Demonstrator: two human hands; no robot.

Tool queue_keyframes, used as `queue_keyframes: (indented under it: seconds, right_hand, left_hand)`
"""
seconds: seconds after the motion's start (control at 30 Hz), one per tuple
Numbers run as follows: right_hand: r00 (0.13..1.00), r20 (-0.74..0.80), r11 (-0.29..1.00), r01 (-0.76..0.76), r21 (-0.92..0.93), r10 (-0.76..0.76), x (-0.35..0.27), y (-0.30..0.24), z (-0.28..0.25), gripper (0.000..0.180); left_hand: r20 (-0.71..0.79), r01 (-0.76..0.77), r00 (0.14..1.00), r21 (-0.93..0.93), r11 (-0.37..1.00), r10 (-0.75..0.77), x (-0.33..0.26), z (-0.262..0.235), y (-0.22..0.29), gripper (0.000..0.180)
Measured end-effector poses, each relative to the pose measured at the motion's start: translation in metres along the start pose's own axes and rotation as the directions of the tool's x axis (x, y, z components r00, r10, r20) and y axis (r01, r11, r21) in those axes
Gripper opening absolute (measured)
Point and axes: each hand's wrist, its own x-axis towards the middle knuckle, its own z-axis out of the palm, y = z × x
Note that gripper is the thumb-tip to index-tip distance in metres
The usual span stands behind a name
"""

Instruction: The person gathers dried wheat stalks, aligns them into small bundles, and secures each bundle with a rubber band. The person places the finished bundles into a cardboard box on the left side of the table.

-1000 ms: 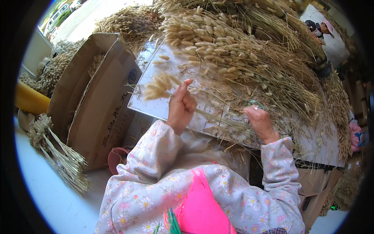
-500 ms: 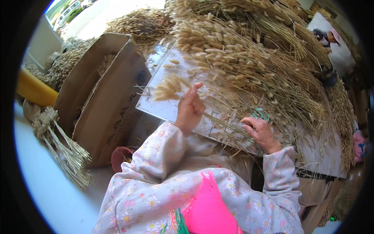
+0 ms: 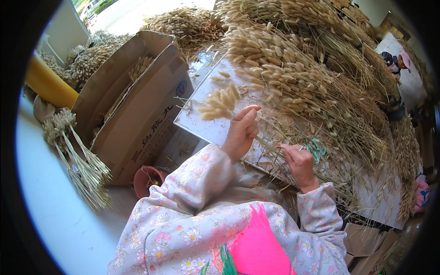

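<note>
Here the big heap (image 3: 311, 78) of dried grass covers most of the surface (image 3: 201, 123), heads all to one side, so stems are easy to pull out. Left of it the open box (image 3: 137, 114) stands near, some grass already inside. On the floor lies a tied bundle (image 3: 78, 160). The left hand (image 3: 240, 133) is closed on a small bunch (image 3: 220, 103), heads up. The right hand (image 3: 300, 162) grips green scissors (image 3: 317, 149) at the stems.

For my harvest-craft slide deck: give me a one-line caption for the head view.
Left hand holds a small bunch of dried grass heads while the right hand grips teal scissors beside a heaped pile.
</note>
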Motion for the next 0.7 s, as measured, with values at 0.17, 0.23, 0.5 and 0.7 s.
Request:
queue_keyframes:
  seconds: [0.17, 0.23, 0.5, 0.7]
  right_hand:
    - [0.994, 0.027, 0.972, 0.107, -0.211, -0.104, -0.006, 0.001, 0.004, 0.02]
    - [0.99, 0.053, 0.956, 0.137, -0.26, -0.128, -0.007, 0.003, 0.006, 0.022]
    - [0.99, 0.038, 0.966, 0.141, -0.217, -0.136, 0.008, -0.005, -0.005, 0.024]
    - [0.978, -0.024, 0.978, 0.209, -0.003, -0.209, 0.059, -0.044, -0.027, 0.026]
  left_hand:
    - [-0.032, 0.008, 0.999, 0.034, 0.999, -0.007, 0.0, -0.003, -0.002, 0.018]
    - [-0.055, 0.022, 0.998, 0.021, 1.0, -0.021, 0.0, -0.002, -0.002, 0.02]
    - [-0.147, -0.027, 0.989, -0.157, 0.987, 0.003, 0.006, 0.012, -0.007, 0.037]
    - [-0.039, -0.003, 0.999, -0.091, 0.996, -0.001, -0.004, 0.015, 0.001, 0.036]
